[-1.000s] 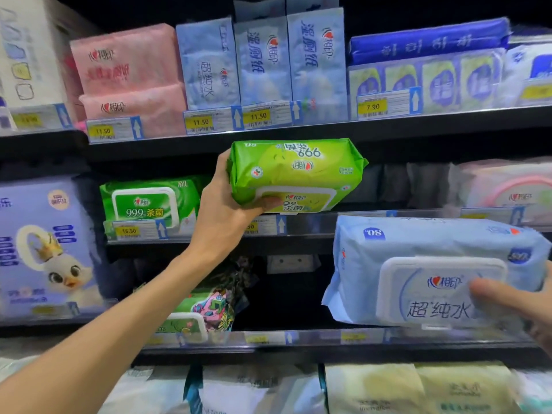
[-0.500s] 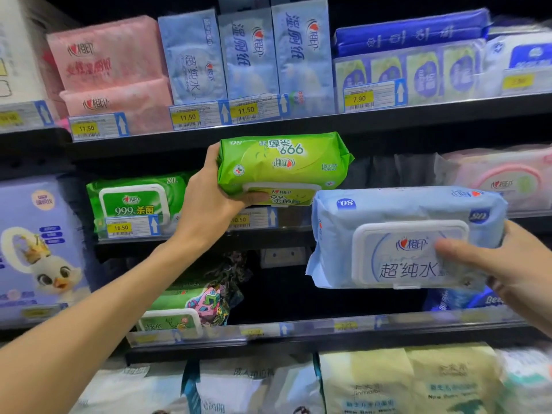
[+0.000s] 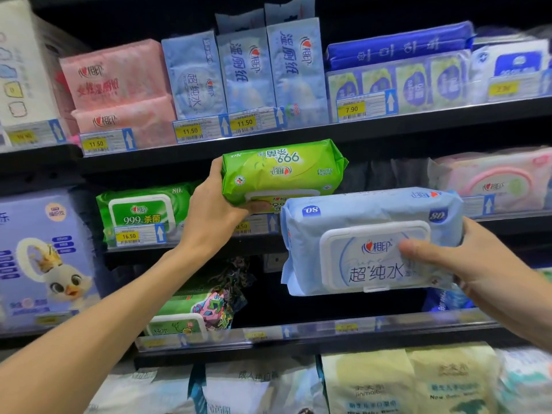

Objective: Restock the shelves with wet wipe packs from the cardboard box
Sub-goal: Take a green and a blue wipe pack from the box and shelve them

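Observation:
My left hand (image 3: 213, 209) grips a green wet wipe pack (image 3: 280, 171) by its left end, held upside down in front of the middle shelf (image 3: 191, 246), right of a matching green pack (image 3: 140, 212) that stands there. My right hand (image 3: 466, 264) holds a larger light blue wet wipe pack (image 3: 367, 243) with a white flip lid, thumb on the lid. The blue pack hangs just below and right of the green one and overlaps its lower right corner. No cardboard box is in view.
The top shelf (image 3: 298, 132) carries pink, pale blue and dark blue packs with yellow price tags. A pink pack (image 3: 493, 180) lies at the middle shelf's right. A purple duck-print pack (image 3: 44, 258) stands left. Dark gaps show behind my hands; more packs fill the lower shelves.
My right hand has raised the blue pack up and leftward until it overlaps the green pack's corner. The green pack stays at about the same spot before the middle shelf.

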`<control>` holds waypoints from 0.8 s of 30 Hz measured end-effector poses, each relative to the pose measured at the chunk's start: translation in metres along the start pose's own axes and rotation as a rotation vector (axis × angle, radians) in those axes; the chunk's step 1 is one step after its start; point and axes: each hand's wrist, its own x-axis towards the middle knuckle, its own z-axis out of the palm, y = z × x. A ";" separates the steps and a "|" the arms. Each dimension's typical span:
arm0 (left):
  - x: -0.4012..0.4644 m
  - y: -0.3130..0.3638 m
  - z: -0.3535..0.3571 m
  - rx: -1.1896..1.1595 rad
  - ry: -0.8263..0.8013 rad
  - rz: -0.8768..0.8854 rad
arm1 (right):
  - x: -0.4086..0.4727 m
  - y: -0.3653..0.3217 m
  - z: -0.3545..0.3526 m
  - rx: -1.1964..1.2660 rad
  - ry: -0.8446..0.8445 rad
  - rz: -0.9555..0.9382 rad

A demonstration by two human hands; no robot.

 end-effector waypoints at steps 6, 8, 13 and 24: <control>-0.003 -0.006 0.005 -0.044 0.003 -0.025 | -0.004 -0.009 0.016 0.028 -0.053 0.011; -0.002 -0.005 0.005 -0.052 0.012 -0.005 | -0.005 -0.009 0.019 0.031 -0.067 0.012; 0.000 0.002 0.017 -0.046 0.018 0.022 | -0.005 -0.006 0.020 0.023 -0.068 -0.003; 0.050 -0.041 0.021 0.225 -0.291 -0.479 | 0.000 0.006 0.004 -0.023 -0.103 -0.001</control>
